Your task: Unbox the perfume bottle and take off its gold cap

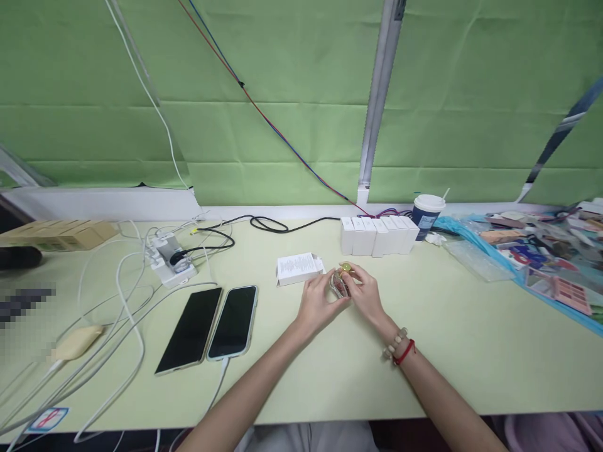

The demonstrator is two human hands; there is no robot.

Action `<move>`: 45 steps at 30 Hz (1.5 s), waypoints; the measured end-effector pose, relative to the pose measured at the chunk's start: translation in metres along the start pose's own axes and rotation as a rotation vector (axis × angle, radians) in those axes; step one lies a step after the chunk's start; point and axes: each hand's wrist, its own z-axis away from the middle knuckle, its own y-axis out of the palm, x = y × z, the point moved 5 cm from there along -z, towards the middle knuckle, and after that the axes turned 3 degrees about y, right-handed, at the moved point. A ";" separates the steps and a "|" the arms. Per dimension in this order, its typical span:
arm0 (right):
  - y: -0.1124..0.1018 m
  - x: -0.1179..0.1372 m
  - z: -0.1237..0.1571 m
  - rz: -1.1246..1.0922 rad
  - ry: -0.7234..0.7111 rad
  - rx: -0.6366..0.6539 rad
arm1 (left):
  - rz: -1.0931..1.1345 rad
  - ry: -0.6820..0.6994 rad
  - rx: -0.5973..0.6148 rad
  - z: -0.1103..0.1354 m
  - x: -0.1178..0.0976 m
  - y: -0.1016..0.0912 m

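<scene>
Between my hands is a small clear glass bottle [338, 285], shaped like a perfume bottle, with something reddish showing through it. My left hand [319, 300] is closed around the bottle's left side. With thumb and fingers, my right hand [366, 296] pinches at its round gold top [347, 267]; whether the top is still seated on the neck, I cannot tell. Just beyond my left hand lies a white carton [298, 269] on its side, printed with small text, its right end flap open.
Several upright white boxes [377, 236] stand at the back beside a lidded paper cup [426, 216]. Two dark-screened devices, a tablet [191, 329] and a phone [233, 322], lie left. Cables trail from a power strip [172, 257]. Packaged items [541, 251] crowd the right.
</scene>
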 end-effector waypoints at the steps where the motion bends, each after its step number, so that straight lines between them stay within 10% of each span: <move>1: 0.000 -0.001 0.000 0.022 0.001 0.004 | 0.004 -0.008 0.013 0.000 -0.001 -0.001; 16: 0.000 -0.008 -0.002 0.205 -0.054 -0.008 | 0.015 0.011 0.132 -0.001 -0.007 0.000; 22: -0.015 0.009 -0.007 -0.033 -0.061 -0.075 | -0.027 -0.075 0.174 -0.002 -0.002 0.002; 35: -0.020 -0.045 -0.022 -0.231 0.362 -0.114 | -0.046 -0.054 0.156 -0.001 -0.001 0.005; 45: -0.031 -0.050 -0.028 -0.173 0.410 -0.152 | -0.078 -0.032 0.150 -0.002 0.002 0.008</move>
